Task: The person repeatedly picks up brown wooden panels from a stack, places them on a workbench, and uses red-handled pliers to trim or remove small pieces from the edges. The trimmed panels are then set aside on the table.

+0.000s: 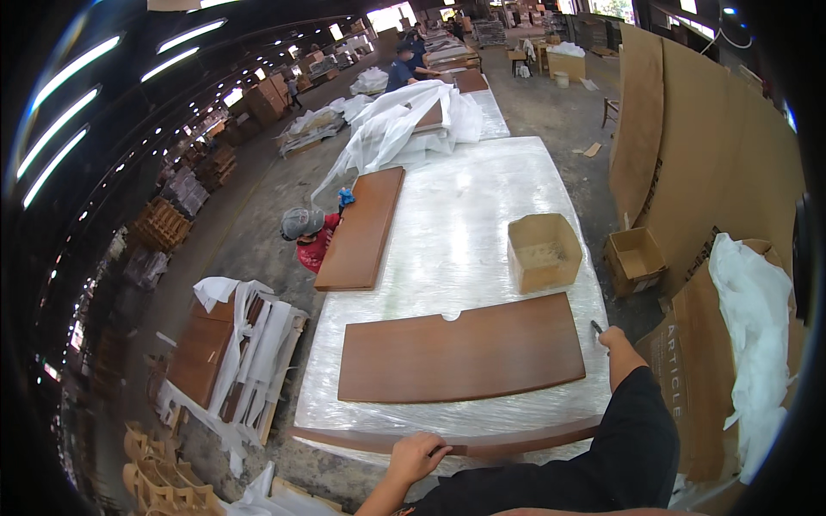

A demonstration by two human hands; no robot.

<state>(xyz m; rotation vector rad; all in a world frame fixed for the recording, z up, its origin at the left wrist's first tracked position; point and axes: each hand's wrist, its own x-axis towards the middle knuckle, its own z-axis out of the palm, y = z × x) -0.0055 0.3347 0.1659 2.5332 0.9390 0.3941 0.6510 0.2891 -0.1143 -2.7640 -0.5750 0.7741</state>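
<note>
At the near edge of the plastic-wrapped table (430,206), my left hand (419,456) is closed at the middle of a long, narrow, curved brown wooden strip (525,441). My right hand (613,338) is out over the table's right edge, its fingers closed round a small dark pen-like tool (595,327). Between the hands and the far side lies a wide brown wooden panel (460,353), with a curved near edge and a small notch in its far edge. The right hand is just off that panel's right end, apart from it.
An open cardboard box (545,254) stands on the table beyond the panel. At the left edge, a co-worker in a red shirt (317,245) handles other brown panels (366,228). Another box (637,258) and tall cardboard sheets (714,138) stand to the right. Stacked panels (202,348) lie left.
</note>
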